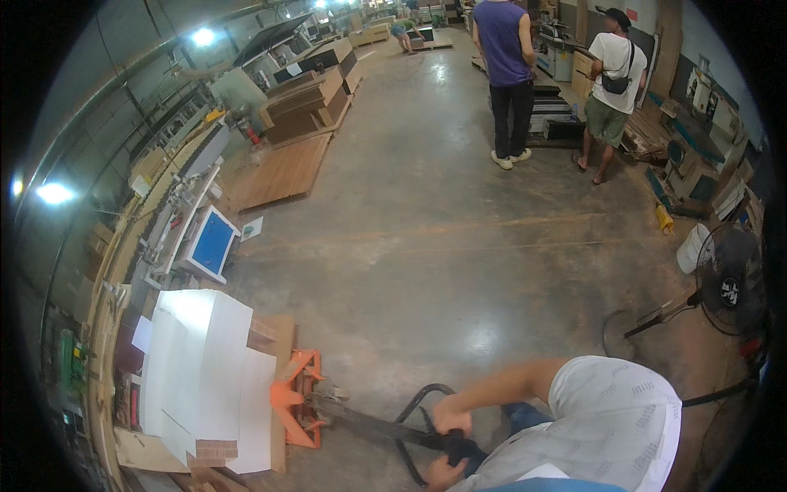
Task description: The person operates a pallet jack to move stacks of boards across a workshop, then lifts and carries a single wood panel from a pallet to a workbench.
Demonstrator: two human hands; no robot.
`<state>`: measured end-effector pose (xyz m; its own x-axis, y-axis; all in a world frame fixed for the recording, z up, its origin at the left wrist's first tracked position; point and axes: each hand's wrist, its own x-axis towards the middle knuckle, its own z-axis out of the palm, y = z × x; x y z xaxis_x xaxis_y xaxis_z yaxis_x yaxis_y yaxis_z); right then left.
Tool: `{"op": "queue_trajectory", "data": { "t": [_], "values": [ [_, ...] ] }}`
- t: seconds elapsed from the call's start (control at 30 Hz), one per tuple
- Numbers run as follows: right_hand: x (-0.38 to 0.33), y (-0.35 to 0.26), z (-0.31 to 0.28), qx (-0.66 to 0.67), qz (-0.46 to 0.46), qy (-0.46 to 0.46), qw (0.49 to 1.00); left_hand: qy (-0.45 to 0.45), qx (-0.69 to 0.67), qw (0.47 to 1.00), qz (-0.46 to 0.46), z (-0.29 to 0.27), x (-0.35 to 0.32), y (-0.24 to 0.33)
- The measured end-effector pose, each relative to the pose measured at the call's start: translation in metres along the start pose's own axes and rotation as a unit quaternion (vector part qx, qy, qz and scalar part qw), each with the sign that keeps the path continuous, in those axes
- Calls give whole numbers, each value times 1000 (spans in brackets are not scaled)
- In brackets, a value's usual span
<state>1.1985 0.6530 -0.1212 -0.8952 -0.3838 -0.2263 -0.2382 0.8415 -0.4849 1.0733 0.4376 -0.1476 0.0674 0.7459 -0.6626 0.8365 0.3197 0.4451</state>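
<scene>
An orange pallet jack [287,399] stands at the lower left, its long dark handle [369,428] reaching toward me. My right hand [453,416] is closed round the upper side of the loop-shaped handle end. Lower down, at the bottom edge, my left hand [443,473] is closed on the same handle end, its fingers partly hidden. A stack of white panels [201,369] rests on the wooden base just beyond the jack's orange body. The forks are hidden under this load.
Two people, one in a purple top [502,41] and one in a white shirt [613,61], stand at the far right. A pedestal fan [728,283] and white bucket [693,250] are at right. Brown board stacks [299,111] and a blue-topped frame [211,243] line the left.
</scene>
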Motion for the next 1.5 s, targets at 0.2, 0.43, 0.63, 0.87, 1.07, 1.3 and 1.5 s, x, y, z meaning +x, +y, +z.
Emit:
{"op": "queue_trajectory", "data": {
  "t": [0.2,0.43,0.63,0.87,1.07,1.3,1.5],
  "values": [
    [-7,4,69,80,118,-143,979,32,-126,991,35,72,40,-9],
    [48,-13,-88,-53,78,-28,995,32,-189,981,29,-80,-45,-53],
    [46,-16,-136,8,41,-84,996,8,-88,996,15,-141,-70,-22],
    [-30,16,101,56,115,-157,979,-20,-6,998,66,88,63,9],
    [-16,19,80,66,92,-164,980,6,-69,995,77,38,25,12],
    [74,7,-197,-37,-53,0,998,232,-52,969,64,-165,-81,-42],
    [49,12,-145,53,-48,-48,996,116,-175,977,24,-143,-75,-3]
  ]
}}
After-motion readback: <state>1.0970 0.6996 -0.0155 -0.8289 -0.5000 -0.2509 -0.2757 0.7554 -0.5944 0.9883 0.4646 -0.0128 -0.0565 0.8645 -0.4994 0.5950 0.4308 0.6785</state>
